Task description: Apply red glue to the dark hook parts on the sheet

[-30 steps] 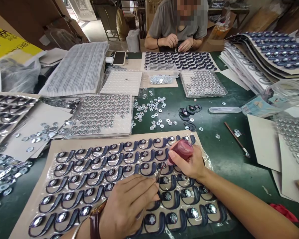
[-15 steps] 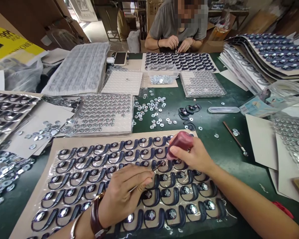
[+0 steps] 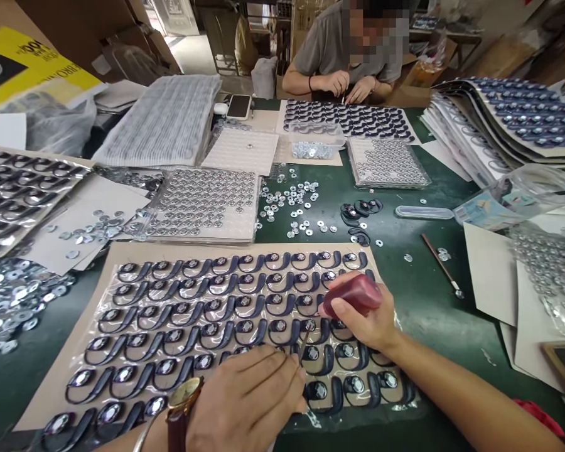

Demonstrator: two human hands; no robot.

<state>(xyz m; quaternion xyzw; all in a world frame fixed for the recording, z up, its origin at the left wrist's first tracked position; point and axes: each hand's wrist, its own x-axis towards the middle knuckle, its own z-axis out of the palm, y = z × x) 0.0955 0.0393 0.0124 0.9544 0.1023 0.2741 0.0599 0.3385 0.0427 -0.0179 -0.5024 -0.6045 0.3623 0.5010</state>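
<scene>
A cardboard sheet (image 3: 127,254) under clear film carries rows of dark curved hook parts (image 3: 207,307), each with a shiny round disc. My left hand (image 3: 249,402), with a watch on its wrist, pinches a thin stick (image 3: 304,344) whose tip touches a part near the sheet's middle right. My right hand (image 3: 367,317) is wrapped round a small dark-red bottle (image 3: 353,295), held just above the sheet beside that tip.
Loose metal washers (image 3: 292,204) lie scattered on the green table, with more heaped at the left (image 3: 9,301). A tray of discs (image 3: 202,204) sits behind the sheet. A brush (image 3: 440,263) lies at the right. Stacked filled sheets (image 3: 513,119) stand far right. A person (image 3: 348,53) works opposite.
The stick's tip and my left hand have shifted down to a lower row. My right hand with the bottle has come down and to the right.
</scene>
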